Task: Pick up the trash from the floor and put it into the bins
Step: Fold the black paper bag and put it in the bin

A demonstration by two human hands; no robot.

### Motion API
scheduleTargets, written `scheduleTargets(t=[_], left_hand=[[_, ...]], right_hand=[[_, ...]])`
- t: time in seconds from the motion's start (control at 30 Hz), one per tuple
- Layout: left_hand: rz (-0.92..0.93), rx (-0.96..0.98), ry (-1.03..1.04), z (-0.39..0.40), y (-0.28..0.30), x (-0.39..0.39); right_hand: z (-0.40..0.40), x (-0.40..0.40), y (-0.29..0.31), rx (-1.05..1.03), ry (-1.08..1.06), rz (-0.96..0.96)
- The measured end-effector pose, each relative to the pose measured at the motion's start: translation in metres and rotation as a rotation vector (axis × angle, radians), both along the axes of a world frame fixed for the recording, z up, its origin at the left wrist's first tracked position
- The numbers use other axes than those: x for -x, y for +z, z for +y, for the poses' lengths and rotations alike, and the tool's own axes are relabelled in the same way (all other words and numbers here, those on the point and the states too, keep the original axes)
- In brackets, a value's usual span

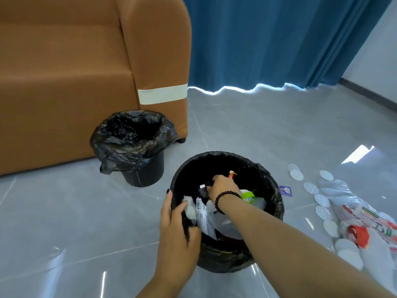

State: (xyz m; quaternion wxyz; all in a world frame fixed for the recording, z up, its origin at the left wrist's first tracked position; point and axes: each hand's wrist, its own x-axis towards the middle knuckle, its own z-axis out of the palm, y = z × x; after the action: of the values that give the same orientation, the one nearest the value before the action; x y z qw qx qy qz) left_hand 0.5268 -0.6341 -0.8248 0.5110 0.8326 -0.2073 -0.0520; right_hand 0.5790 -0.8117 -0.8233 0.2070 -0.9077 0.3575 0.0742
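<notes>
- Black-lined near bin (277, 203), on the grey tiled floor (64, 222) close to the person; holds white wrappers, a clear bag and a green-and-white item.
- Left hand (178, 229): fingers curled over the near bin's left rim, gripping the liner, thumb outside along the wall; forearm rises from the bottom edge.
- Right hand (221, 186): reaches down into the near bin, knuckles up, fingers curled round a small dark item (203, 190), what it is cannot be told; beaded bracelet (225, 200) on the wrist, forearm slanting in from lower right.
- Floor trash (352, 218), right of the near bin: white discs, clear plastic, red-printed wrappers, a small purple card.
- Second bin (141, 168), loose black liner, farther left, against the sofa.
- Brown sofa (64, 72); blue curtain (268, 39) behind.
</notes>
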Motion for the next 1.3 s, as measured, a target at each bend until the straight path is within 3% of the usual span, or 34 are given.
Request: scheduleTargets(t=[0.2,0.47,0.63,0.93,1.3], left_hand=[[-0.014,-0.005,-0.038,0.008,-0.004,0.0],[-0.027,0.011,0.012,0.011,-0.009,0.001],[-0.228,-0.078,0.035,0.001,0.004,0.005],[-0.378,-0.099,-0.306,-0.048,0.029,0.039],[-0.439,-0.245,-0.8,-0.134,0.055,0.089]], right_hand=[[-0.007,-0.006,0.011,0.224,0.077,-0.02],[-0.016,0.014,0.04,0.098,0.116,-0.301],[-0.04,0.051,0.078,0.156,0.272,-0.344],[-0.075,0.166,0.129,0.241,0.429,-0.152],[-0.169,0.303,0.1,0.171,0.027,-0.078]])
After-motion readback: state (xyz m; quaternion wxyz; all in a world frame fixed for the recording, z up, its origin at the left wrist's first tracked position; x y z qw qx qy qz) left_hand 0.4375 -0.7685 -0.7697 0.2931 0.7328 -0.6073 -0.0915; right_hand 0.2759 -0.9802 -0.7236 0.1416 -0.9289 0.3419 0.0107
